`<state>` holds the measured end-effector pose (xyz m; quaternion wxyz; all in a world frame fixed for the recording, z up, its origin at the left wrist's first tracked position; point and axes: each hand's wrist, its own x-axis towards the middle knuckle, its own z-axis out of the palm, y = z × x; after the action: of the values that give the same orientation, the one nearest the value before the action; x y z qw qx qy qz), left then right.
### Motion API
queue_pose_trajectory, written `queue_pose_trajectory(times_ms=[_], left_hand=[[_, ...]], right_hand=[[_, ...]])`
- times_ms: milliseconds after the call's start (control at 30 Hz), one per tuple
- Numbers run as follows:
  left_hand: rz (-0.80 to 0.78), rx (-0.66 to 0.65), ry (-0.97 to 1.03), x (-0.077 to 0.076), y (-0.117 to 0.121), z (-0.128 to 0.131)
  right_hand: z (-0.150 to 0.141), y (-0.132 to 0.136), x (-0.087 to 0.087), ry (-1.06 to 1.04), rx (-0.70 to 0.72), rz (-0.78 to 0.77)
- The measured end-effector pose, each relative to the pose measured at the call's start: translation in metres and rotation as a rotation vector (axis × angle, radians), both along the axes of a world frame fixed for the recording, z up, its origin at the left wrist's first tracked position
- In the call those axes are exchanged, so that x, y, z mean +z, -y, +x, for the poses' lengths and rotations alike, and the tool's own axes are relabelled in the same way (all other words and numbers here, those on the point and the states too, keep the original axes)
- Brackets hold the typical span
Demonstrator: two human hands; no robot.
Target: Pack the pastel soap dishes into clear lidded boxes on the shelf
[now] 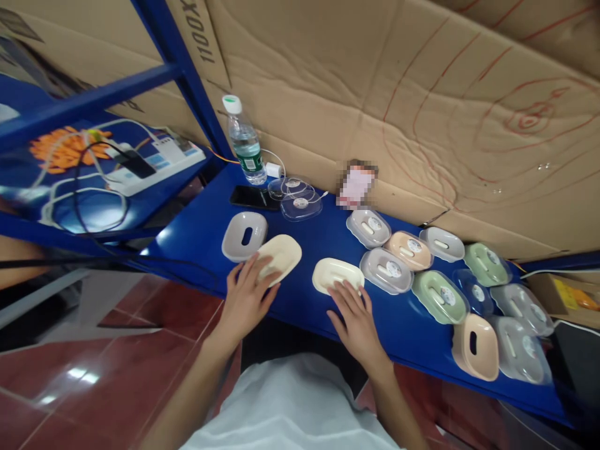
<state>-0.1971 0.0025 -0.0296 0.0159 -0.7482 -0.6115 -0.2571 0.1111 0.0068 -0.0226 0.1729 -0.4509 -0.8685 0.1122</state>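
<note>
My left hand (247, 294) grips the near edge of a cream oval dish (282, 255), which is tilted up off the blue shelf (206, 234). Just behind it lies a grey oval dish with a slot (244, 235). My right hand (357, 319) lies flat with fingers spread, its fingertips touching the near rim of a second cream dish (336, 274) that rests on the shelf.
To the right lie several lidded oval boxes in grey, peach and green (440, 295), plus an upturned peach dish (475, 346). At the back stand a water bottle (244, 142), a black phone (253, 197) and clear lids (300, 201). A cardboard wall (422, 94) backs the shelf.
</note>
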Motion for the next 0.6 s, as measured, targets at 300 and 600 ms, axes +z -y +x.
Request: queue_pose_trajectory(times_ms=[300,600], left_hand=[[0.019,0.028,0.024,0.005,-0.041,0.02],[0.18,0.289,0.264,0.0,-0.027,-0.039]], right_hand=[[-0.01,0.013,-0.001,0.027,-0.103,0.002],[-0.057,0.019,0.009,0.019,0.028,-0.052]])
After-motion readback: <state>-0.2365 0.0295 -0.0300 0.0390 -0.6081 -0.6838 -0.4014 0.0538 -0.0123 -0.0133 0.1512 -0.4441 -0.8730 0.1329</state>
